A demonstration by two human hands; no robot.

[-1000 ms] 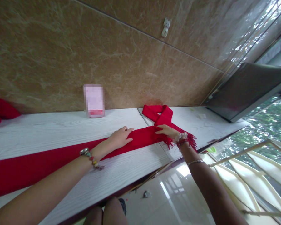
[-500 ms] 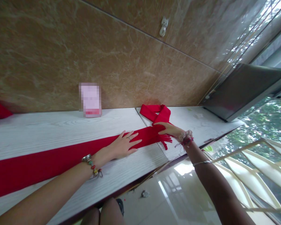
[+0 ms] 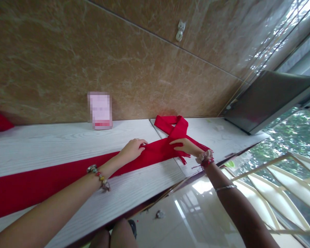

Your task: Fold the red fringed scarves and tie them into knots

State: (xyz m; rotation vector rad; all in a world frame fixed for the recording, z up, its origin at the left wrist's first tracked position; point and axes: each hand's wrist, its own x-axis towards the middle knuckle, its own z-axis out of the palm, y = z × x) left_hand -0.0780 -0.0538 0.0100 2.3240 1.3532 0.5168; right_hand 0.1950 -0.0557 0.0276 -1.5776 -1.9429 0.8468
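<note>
A long red scarf [image 3: 54,182] runs flat across the white wood-grain counter [image 3: 134,187] from the left edge. Its right part bends into a loop with fringed ends. Near its upper edge, my left hand [image 3: 131,150] has curled fingers closed on the cloth; the fingertips are partly hidden. My right hand [image 3: 187,146] rests on the scarf just below the loop, fingers stretched out and apart, beside the fringe.
A blurred pink box [image 3: 101,110] stands against the brown tiled wall [image 3: 129,69]. Red fabric [image 3: 0,120] lies at far left. A dark panel [image 3: 268,100] stands at the counter's right end, above a cream metal rack [image 3: 279,182]. My knees are under the front edge.
My left hand has gone from lying flat with spread fingers to curled at the scarf's upper edge. My right hand has shifted slightly downward, and more fringe shows beyond it.
</note>
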